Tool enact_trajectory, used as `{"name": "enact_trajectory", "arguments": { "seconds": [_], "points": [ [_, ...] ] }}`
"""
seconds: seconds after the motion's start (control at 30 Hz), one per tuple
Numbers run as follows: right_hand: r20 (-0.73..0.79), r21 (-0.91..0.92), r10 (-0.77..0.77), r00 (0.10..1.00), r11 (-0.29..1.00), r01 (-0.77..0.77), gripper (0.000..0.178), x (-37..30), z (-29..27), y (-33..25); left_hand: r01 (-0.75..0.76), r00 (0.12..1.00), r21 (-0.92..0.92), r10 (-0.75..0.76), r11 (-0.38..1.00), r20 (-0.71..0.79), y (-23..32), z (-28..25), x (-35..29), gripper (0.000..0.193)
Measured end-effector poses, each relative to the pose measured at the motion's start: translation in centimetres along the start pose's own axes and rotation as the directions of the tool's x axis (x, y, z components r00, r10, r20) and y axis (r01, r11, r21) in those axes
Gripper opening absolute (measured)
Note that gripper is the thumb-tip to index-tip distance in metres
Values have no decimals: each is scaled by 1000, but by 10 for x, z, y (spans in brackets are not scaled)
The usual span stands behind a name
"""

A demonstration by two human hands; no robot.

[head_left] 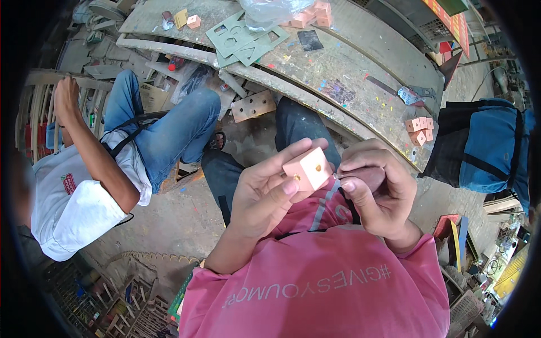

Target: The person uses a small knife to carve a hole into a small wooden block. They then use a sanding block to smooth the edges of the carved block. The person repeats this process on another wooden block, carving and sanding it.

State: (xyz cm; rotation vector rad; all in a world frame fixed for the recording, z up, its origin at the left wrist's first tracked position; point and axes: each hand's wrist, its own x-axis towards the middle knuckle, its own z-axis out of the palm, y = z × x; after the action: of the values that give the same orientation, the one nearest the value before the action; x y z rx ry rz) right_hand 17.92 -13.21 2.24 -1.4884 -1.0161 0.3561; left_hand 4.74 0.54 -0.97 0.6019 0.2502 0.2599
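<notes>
Between the thumb and fingers of my left hand [256,197] is a pale pink block [307,169], shaped like a cube, with round holes in its faces. It is held tilted above my lap. My right hand [391,203] is closed round a reddish-brown piece [370,178] that looks like folded sandpaper, close to the right side of the block. The fingers hide part of that piece. Several similar pink blocks [418,132] stand grouped at the near right end of the workbench [315,73].
Farther along the bench lie green sheets with cut-out shapes [239,36], a dark square sheet [310,40], a clear plastic bag [270,14] and more pink blocks [313,16]. A co-worker in a white shirt [84,197] sits at left. A blue-and-black bag [487,149] stands at right.
</notes>
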Motion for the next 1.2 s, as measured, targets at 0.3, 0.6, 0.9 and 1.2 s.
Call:
{"name": "enact_trajectory", "arguments": {
  "seconds": [0.3,0.6,0.9,1.2],
  "points": [
    [-36,5,6,999,1000,-6,17,-6,11,-4,-225,974,172,226,959,11,-11,-11,0,52],
    [97,222,414,905,877,-425,10,-7,10,-16,-443,848,691,518,572,115,-12,-3,-2,48],
    [114,520,647,754,607,-600,8,-9,17,-15,-571,720,812,546,117,428,-7,-6,3,43],
    [134,-71,-61,989,995,71,16,-1,5,-9,-305,945,709,293,636,144,3,-6,-13,37]
  ]
}}
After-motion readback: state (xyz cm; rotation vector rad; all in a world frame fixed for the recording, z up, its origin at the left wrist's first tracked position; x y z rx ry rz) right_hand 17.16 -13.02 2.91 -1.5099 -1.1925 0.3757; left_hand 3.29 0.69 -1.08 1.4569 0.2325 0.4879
